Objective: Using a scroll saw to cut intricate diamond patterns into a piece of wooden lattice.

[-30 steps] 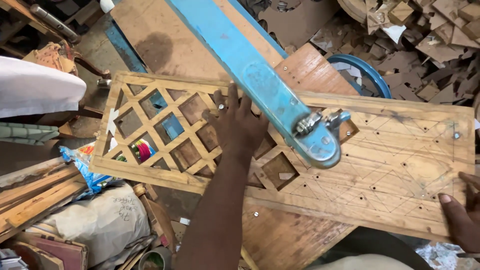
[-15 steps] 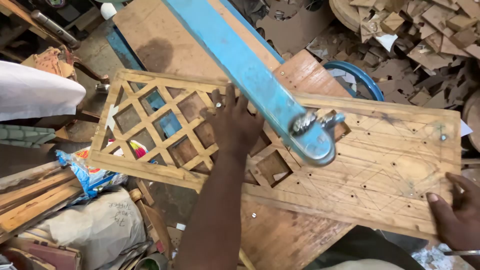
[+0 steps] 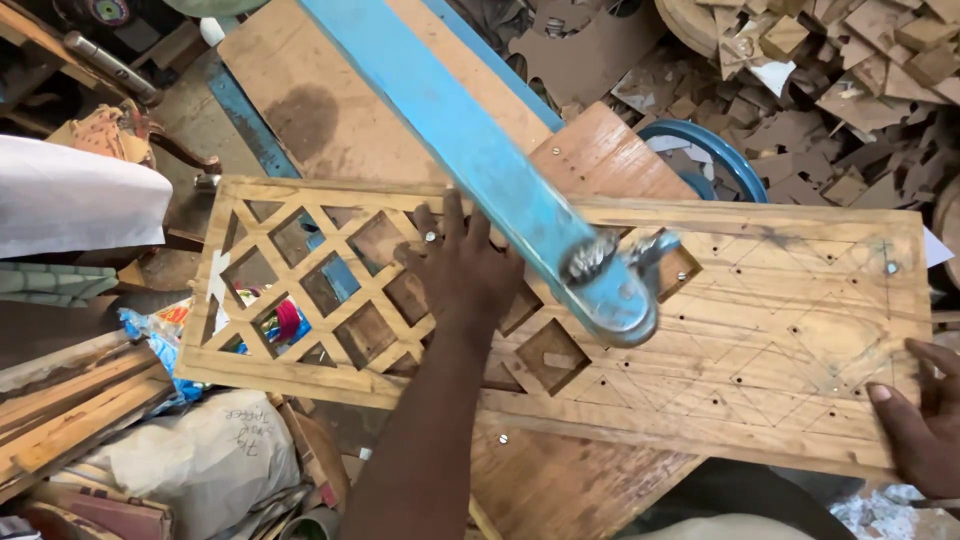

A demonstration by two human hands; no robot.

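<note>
Currently our left hand presses flat, fingers spread, on the panel mid-lattice; right hand grips its right edge under the saw arm.

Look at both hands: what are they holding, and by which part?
Both hold the wooden lattice panel. The left hand presses flat on its cut lattice middle; the right hand grips its uncut right end.
</note>
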